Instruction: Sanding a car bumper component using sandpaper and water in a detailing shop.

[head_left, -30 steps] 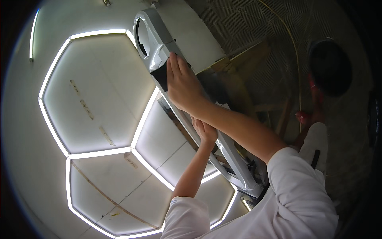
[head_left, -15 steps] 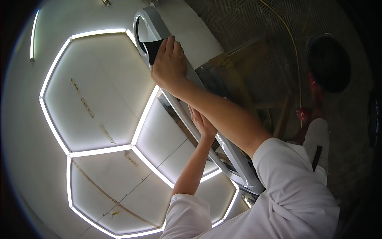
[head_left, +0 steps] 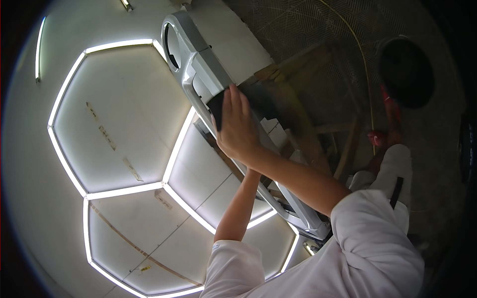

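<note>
A long grey car bumper (head_left: 205, 67) runs slantwise from the upper left to the lower middle, with a round opening at its far end. Against its upper face my right hand (head_left: 238, 126) presses a thin black pad (head_left: 215, 107), fingers together and laid over it. My left forearm (head_left: 238, 206) reaches up to the bumper from below. The left hand itself is behind my right hand and wrist, so its fingers are hidden.
Bright hexagonal light tubes (head_left: 171, 149) frame pale panels on the left. To the right are a wooden frame (head_left: 350, 149), a yellow hose (head_left: 365, 54), a dark round object (head_left: 406, 73) and a leg in light shorts (head_left: 395, 171) with red footwear (head_left: 377, 138).
My right hand has slid with the black pad along the bumper, away from the round opening and toward me. It now covers my left hand, which was lying on the bumper.
</note>
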`<act>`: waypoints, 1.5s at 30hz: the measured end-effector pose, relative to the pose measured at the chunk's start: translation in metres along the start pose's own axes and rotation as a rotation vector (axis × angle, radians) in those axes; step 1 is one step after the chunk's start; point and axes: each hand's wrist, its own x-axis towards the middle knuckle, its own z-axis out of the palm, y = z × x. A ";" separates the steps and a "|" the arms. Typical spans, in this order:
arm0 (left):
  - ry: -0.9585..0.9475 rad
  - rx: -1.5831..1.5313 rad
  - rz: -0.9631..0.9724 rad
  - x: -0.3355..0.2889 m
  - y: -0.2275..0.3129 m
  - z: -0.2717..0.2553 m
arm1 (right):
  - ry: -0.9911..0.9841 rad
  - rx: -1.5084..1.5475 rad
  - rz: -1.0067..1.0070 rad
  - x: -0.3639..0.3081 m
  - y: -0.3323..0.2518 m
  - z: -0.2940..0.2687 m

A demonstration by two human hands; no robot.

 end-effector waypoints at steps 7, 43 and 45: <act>-0.571 0.158 0.641 0.022 0.085 0.007 | -0.152 -0.026 0.059 0.053 0.025 -0.029; -0.557 -0.296 -0.231 0.021 0.146 0.038 | -0.157 -0.267 -0.013 0.118 0.048 0.000; -0.647 -0.030 -0.005 0.039 0.088 -0.011 | -0.046 -0.122 -0.041 0.070 0.023 0.005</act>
